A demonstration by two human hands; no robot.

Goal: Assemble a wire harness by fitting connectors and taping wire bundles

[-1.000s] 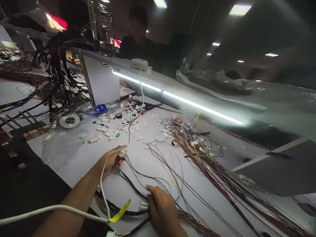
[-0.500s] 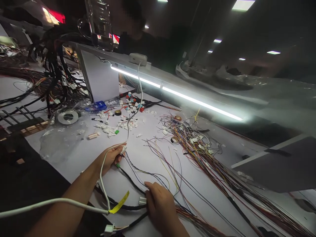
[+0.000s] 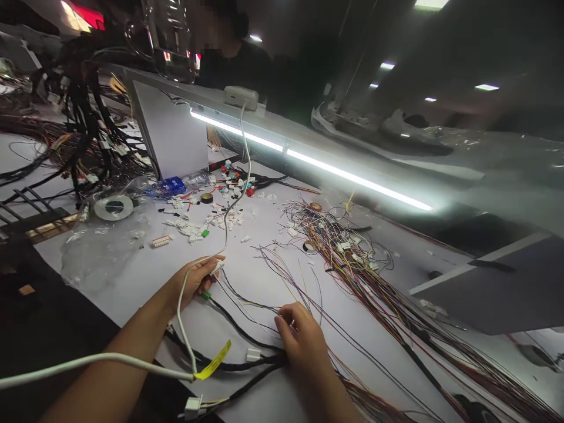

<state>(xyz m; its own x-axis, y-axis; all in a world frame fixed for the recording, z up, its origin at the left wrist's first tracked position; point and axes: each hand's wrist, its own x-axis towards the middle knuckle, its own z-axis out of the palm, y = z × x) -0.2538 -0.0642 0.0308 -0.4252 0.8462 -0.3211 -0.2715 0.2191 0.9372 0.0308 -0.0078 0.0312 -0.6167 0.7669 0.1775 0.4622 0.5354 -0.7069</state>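
A white connector plug [image 3: 217, 268] is pinched between the thumb and fingers of my left hand [image 3: 199, 279]. Several thin wires [image 3: 240, 302] run from it towards my right hand [image 3: 303, 336], whose curled fingers close around them. Just under my left fingers lies a green connector [image 3: 206, 295] on a black-sleeved cable [image 3: 233, 323]. A white connector block [image 3: 253, 355] rests beside my right wrist, and another white connector [image 3: 194, 405] is nearer to me. Across my left forearm hangs a white cable [image 3: 132, 361] with a yellow tag [image 3: 214, 360].
Loose small connectors [image 3: 189, 228] are scattered beyond my left hand. A long wire bundle [image 3: 374, 294] stretches along the right. Tape rolls, a plastic bag [image 3: 103, 252] and a blue-labelled bottle [image 3: 171, 186] lie at the left. Behind is a lit lamp bar [image 3: 352, 180]; a person is beyond it.
My right hand has moved right and slightly away from me along the thin wires, its fingers more curled. My left hand keeps hold of the white connector plug. The view has shifted slightly.
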